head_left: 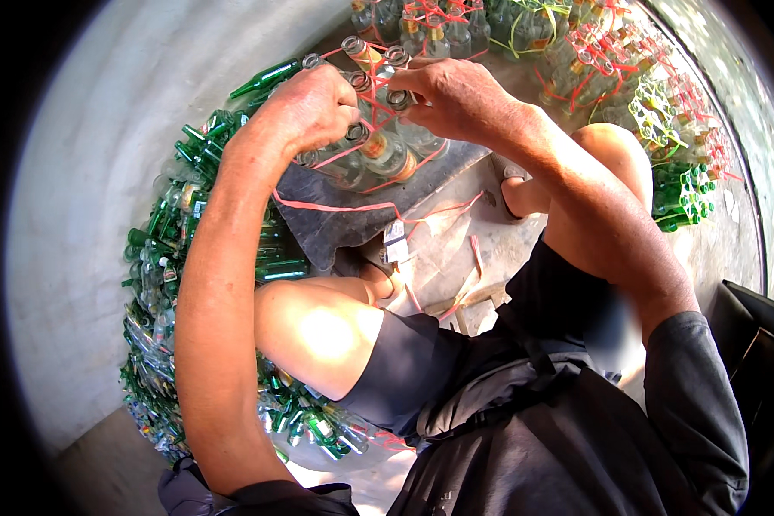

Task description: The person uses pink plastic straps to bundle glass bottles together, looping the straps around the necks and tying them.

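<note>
I see two hands at the top centre of the frame: the left hand curled, the right hand with fingers bent over bottle necks; I can't tell what either clamps. Between them stands one bundle of clear bottles, at least six necks showing, laced with red ribbon, on one dark slab. One heap of green bottles fills the left.

Bare left forearm runs near to far along the left, wrist bent inward. Bare left hand at the far end, back uppermost, fingers curled. Bare right forearm slants from near right toward far centre; bare right hand palm down, fingers directed left. Hands apart.
</note>
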`<act>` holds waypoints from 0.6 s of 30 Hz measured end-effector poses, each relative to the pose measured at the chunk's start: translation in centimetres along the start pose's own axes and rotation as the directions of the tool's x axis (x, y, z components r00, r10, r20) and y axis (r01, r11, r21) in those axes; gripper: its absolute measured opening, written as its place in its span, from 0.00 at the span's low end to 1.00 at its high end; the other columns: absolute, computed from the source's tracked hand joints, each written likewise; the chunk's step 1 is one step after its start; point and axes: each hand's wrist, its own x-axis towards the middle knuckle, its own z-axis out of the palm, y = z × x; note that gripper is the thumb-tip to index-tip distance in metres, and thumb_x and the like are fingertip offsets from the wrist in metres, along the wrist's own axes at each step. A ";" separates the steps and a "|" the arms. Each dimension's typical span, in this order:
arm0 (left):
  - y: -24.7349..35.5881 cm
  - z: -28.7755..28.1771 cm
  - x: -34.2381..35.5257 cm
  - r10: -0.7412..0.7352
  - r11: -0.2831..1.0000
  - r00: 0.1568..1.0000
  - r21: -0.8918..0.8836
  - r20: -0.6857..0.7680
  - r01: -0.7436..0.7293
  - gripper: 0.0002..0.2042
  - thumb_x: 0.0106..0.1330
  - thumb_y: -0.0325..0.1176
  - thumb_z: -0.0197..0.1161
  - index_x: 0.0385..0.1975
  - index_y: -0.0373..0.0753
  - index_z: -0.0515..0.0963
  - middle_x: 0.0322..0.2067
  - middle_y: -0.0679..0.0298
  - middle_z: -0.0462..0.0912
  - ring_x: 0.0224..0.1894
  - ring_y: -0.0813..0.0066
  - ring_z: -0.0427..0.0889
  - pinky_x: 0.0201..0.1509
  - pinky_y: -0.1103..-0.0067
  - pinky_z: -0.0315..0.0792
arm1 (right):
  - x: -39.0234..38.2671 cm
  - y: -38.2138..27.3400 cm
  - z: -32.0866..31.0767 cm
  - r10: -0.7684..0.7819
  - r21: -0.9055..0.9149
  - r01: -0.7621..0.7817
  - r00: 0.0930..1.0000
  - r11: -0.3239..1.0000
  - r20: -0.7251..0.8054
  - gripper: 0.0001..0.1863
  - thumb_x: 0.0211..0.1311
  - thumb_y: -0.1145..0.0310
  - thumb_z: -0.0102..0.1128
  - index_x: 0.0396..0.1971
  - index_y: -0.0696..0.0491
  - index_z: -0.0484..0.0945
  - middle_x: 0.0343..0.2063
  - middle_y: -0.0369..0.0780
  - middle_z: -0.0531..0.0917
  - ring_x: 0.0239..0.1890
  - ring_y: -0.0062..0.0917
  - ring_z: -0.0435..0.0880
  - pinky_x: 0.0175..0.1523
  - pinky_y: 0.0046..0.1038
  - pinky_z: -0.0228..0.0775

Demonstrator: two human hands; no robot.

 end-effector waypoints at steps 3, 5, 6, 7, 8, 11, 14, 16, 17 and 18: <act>-0.4 0.3 0.1 -0.077 0.980 0.996 -0.179 0.041 0.083 0.12 0.67 0.36 0.66 0.26 0.34 0.82 0.16 0.72 0.71 0.21 0.80 0.70 0.24 0.73 0.64 | -0.2 0.0 -0.2 0.011 0.000 -0.011 1.000 1.000 -0.001 0.20 0.57 0.63 0.70 0.51 0.48 0.84 0.44 0.43 0.88 0.49 0.43 0.87 0.49 0.45 0.81; -1.4 0.5 0.1 -0.117 0.955 0.989 -0.262 0.089 0.137 0.11 0.67 0.36 0.66 0.25 0.35 0.83 0.17 0.73 0.71 0.20 0.81 0.69 0.23 0.75 0.62 | -0.2 -0.1 -0.3 0.017 0.007 -0.017 1.000 1.000 0.004 0.21 0.57 0.62 0.71 0.52 0.48 0.84 0.45 0.43 0.88 0.49 0.43 0.87 0.49 0.45 0.81; -1.8 0.6 0.1 -0.103 0.944 0.989 -0.301 0.111 0.132 0.11 0.68 0.34 0.65 0.25 0.35 0.83 0.17 0.74 0.71 0.19 0.84 0.67 0.23 0.77 0.61 | -0.1 -0.2 -0.4 0.019 0.005 -0.020 1.000 1.000 0.013 0.21 0.57 0.62 0.71 0.52 0.47 0.84 0.45 0.43 0.88 0.49 0.43 0.87 0.49 0.45 0.81; -2.4 1.5 0.2 -0.112 0.940 0.991 -0.314 0.075 0.130 0.10 0.68 0.33 0.65 0.25 0.34 0.83 0.17 0.74 0.71 0.19 0.83 0.67 0.23 0.77 0.61 | -0.1 -0.2 -0.4 0.021 0.003 -0.021 1.000 1.000 0.023 0.21 0.58 0.62 0.71 0.52 0.47 0.84 0.45 0.43 0.88 0.49 0.43 0.87 0.50 0.45 0.81; -3.1 2.7 0.2 -0.121 0.936 0.992 -0.327 0.040 0.128 0.10 0.68 0.32 0.64 0.25 0.34 0.83 0.16 0.73 0.71 0.19 0.83 0.67 0.23 0.77 0.61 | -0.1 -0.3 -0.3 0.025 0.003 -0.025 0.999 1.000 0.025 0.21 0.58 0.62 0.71 0.52 0.47 0.84 0.45 0.43 0.88 0.49 0.43 0.87 0.50 0.45 0.81; -2.9 3.8 0.1 -0.175 0.937 0.984 -0.309 -0.011 0.163 0.11 0.68 0.29 0.61 0.24 0.33 0.83 0.15 0.71 0.73 0.18 0.82 0.69 0.23 0.76 0.63 | -0.1 -0.4 -0.2 0.032 -0.006 -0.032 0.999 0.999 0.028 0.21 0.58 0.62 0.71 0.52 0.47 0.84 0.46 0.42 0.88 0.49 0.43 0.87 0.50 0.45 0.81; -2.5 4.1 -0.9 -0.236 0.930 0.970 -0.302 -0.055 0.210 0.11 0.67 0.29 0.60 0.24 0.33 0.84 0.14 0.67 0.75 0.19 0.79 0.73 0.24 0.75 0.66 | 0.0 -0.4 -0.1 0.005 -0.008 -0.005 1.000 1.000 -0.001 0.21 0.58 0.63 0.71 0.52 0.47 0.84 0.44 0.41 0.88 0.47 0.42 0.87 0.48 0.44 0.80; -1.2 3.9 -1.3 -0.275 0.936 0.959 -0.249 -0.071 0.250 0.10 0.66 0.30 0.59 0.25 0.34 0.84 0.14 0.63 0.78 0.20 0.76 0.78 0.26 0.72 0.70 | -0.2 0.0 0.2 -0.023 -0.011 0.022 0.998 1.000 -0.055 0.20 0.57 0.66 0.70 0.52 0.48 0.83 0.40 0.40 0.87 0.41 0.40 0.88 0.44 0.42 0.80; -0.9 4.1 -1.3 -0.284 0.944 0.954 -0.202 -0.094 0.261 0.09 0.65 0.31 0.60 0.28 0.35 0.86 0.20 0.57 0.82 0.25 0.66 0.81 0.32 0.69 0.74 | -0.3 0.3 0.2 -0.021 -0.007 0.020 0.998 1.000 -0.059 0.20 0.57 0.65 0.71 0.52 0.48 0.83 0.40 0.40 0.87 0.41 0.40 0.88 0.44 0.42 0.80; -0.6 4.1 -1.5 -0.299 0.948 0.947 -0.153 -0.119 0.280 0.09 0.64 0.32 0.62 0.31 0.36 0.87 0.26 0.51 0.85 0.31 0.56 0.85 0.39 0.65 0.78 | -0.3 0.3 0.2 -0.024 0.003 0.024 0.998 1.000 -0.064 0.20 0.57 0.65 0.71 0.52 0.48 0.83 0.40 0.40 0.87 0.41 0.40 0.88 0.44 0.42 0.80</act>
